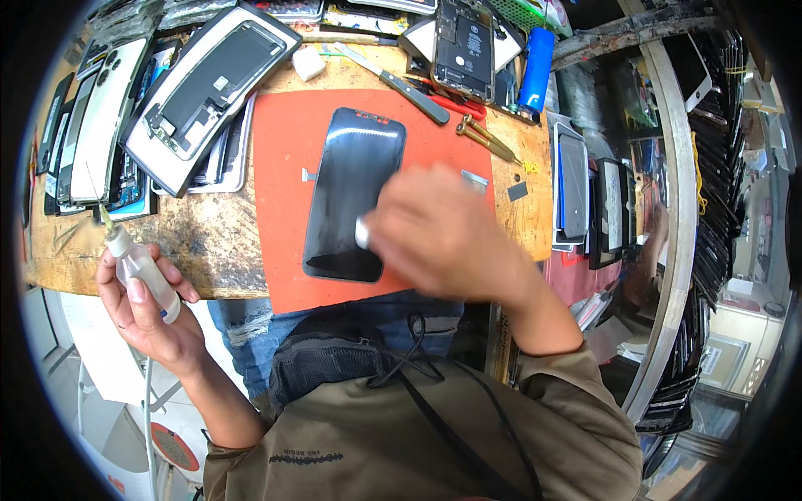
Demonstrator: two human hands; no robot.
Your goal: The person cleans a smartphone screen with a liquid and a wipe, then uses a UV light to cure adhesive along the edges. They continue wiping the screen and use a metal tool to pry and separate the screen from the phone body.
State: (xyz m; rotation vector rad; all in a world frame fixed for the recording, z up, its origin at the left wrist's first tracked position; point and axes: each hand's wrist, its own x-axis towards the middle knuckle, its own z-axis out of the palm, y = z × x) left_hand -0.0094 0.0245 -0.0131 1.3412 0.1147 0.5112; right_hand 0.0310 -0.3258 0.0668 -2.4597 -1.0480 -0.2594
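While our left hand [156, 330] gripped a clear bottle [154, 277], our right hand [447, 230], nearer the dark phone screen [345, 204], pinched a white wad [362, 233]. Just left of that hand and partly beneath it, the screen ran lengthwise away from us; blur hid whether the wad touched it.

Red-orange rectangular mat [280, 217]: open strip left of the glossy black phone screen [355, 184].
Screen's right side: blocked by the right hand [443, 225].
Mat's far right: grey-handled metal knife [401, 89] and brass-coloured screwdrivers [489, 140] obstruct.
Scuffed wooden tabletop [225, 238]: open near left, hemmed by stacked white-framed phone housings [217, 79] beyond and the left hand [154, 317] with a clear plastic bottle [144, 269] at the edge.
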